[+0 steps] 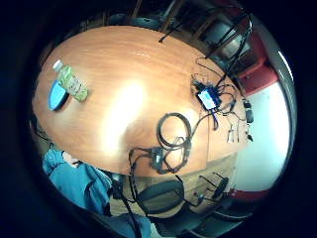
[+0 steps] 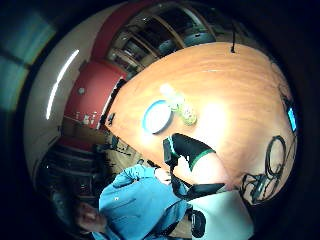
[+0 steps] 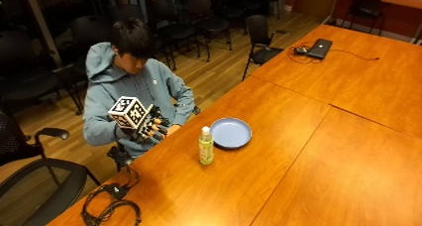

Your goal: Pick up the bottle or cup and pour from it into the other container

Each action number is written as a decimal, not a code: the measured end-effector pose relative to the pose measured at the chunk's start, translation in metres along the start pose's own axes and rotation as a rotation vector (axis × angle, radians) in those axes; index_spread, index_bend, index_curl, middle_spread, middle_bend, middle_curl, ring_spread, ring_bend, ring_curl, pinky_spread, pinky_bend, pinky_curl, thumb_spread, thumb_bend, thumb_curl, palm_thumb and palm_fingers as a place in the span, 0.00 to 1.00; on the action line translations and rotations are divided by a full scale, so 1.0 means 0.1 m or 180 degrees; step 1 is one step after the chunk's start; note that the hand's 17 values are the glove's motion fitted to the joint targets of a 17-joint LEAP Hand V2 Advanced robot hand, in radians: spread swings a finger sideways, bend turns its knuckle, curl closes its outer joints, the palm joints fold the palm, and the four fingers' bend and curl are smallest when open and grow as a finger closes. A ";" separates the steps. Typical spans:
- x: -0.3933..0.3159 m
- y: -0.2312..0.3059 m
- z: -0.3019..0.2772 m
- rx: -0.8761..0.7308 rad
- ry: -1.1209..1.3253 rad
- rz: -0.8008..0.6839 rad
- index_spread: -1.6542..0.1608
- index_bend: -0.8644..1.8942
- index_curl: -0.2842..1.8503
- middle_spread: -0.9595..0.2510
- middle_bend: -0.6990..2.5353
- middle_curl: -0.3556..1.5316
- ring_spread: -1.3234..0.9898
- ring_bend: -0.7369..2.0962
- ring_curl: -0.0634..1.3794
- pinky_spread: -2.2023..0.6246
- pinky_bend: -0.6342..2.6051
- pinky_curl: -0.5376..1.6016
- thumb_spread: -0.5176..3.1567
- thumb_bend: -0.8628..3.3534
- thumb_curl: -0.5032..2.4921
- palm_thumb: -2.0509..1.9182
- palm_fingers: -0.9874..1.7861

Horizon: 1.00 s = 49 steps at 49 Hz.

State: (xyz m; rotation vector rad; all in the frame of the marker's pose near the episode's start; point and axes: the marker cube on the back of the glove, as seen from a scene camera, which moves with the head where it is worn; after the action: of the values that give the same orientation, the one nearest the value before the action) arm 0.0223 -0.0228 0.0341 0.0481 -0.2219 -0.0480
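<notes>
Bottle: clear plastic bottle of pale green drink (image 3: 206, 145) upright near the desk (image 3: 316, 151) edge, untouched.
Dish: shallow blue plate (image 3: 231, 133) beside it (nothing poured).
Hand: black-gloved right hand (image 3: 148, 128) raised, fingers relaxed, empty; everything remains.

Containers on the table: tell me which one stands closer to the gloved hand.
The bottle, upright with a white cap. It stands on the side of the blue bowl nearer the raised right hand, which touches neither.
</notes>
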 end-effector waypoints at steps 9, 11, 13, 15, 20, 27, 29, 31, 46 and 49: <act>0.00 -0.12 0.33 0.0077 -0.0447 -0.0030 0.74 0.37 0.23 0.83 0.28 0.33 0.63 0.40 0.20 0.86 0.36 0.35 0.40 0.20 0.28 0.65 0.42; 0.01 -0.16 0.37 0.0079 -0.0486 -0.0038 0.74 0.36 0.23 0.83 0.28 0.33 0.63 0.40 0.20 0.86 0.36 0.35 0.40 0.20 0.28 0.65 0.41; 0.01 -0.20 0.43 0.0106 -0.0533 -0.0037 0.74 0.36 0.23 0.83 0.28 0.34 0.63 0.40 0.21 0.86 0.36 0.35 0.40 0.20 0.28 0.65 0.41; -0.02 -0.21 0.51 0.0156 -0.0591 -0.0021 0.74 0.36 0.23 0.83 0.28 0.34 0.63 0.41 0.21 0.86 0.36 0.35 0.40 0.20 0.28 0.65 0.41; -0.07 -0.26 0.63 0.0260 -0.0730 0.0025 0.75 0.36 0.23 0.84 0.28 0.34 0.63 0.41 0.21 0.86 0.37 0.36 0.40 0.20 0.28 0.66 0.41; -0.09 -0.33 0.77 0.0357 -0.0925 0.0028 0.75 0.36 0.23 0.85 0.28 0.34 0.63 0.41 0.22 0.86 0.37 0.36 0.40 0.20 0.29 0.66 0.40; -0.09 -0.36 0.81 0.0378 -0.1003 0.0033 0.75 0.36 0.23 0.86 0.28 0.35 0.63 0.41 0.22 0.86 0.37 0.36 0.40 0.20 0.29 0.66 0.40; -0.10 -0.38 0.85 0.0393 -0.1095 0.0036 0.76 0.36 0.23 0.86 0.28 0.35 0.63 0.42 0.22 0.86 0.38 0.36 0.40 0.20 0.29 0.66 0.39; -0.19 -0.48 1.27 0.0435 -0.1719 -0.0009 0.77 0.36 0.23 0.89 0.27 0.35 0.63 0.43 0.23 0.86 0.39 0.37 0.39 0.20 0.29 0.66 0.39; -0.23 -0.50 1.34 0.0410 -0.1807 -0.0026 0.77 0.36 0.23 0.89 0.27 0.35 0.63 0.43 0.24 0.86 0.39 0.37 0.39 0.20 0.29 0.66 0.39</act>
State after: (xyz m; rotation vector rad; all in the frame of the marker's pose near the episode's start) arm -0.0318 -0.0772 0.1565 0.1639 -0.7924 -0.0546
